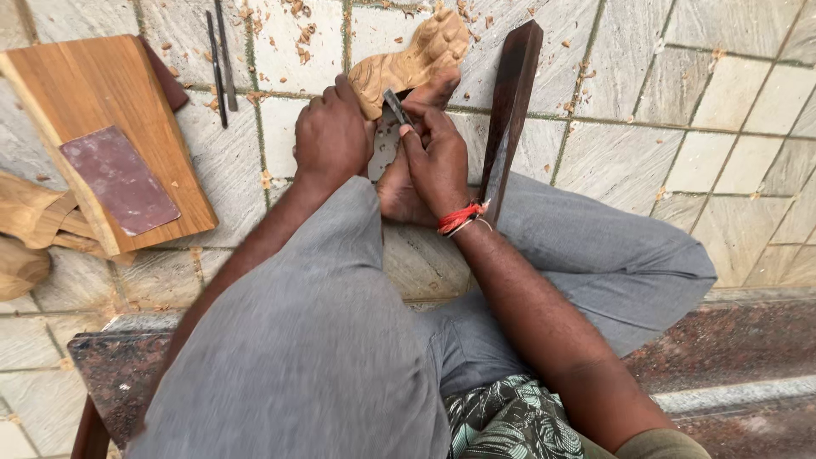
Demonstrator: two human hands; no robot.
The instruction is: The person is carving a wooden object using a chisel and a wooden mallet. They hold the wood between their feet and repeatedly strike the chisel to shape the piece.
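A pale carved wooden figure (416, 55) lies on the tiled floor, braced by my bare foot (399, 183). My left hand (333, 132) grips the near end of the carving. My right hand (438, 157), with a red thread on its wrist, is closed on a small metal chisel (396, 108) whose blade points at the carving's lower edge. Both forearms reach forward over my grey-trousered knees.
A dark wooden mallet or bar (508, 110) lies just right of my hands. At left sit a wooden board (85, 93) with a sheet of sandpaper (119, 178), two thin metal tools (219, 59), and pale wood pieces (30, 229). Wood chips litter the tiles.
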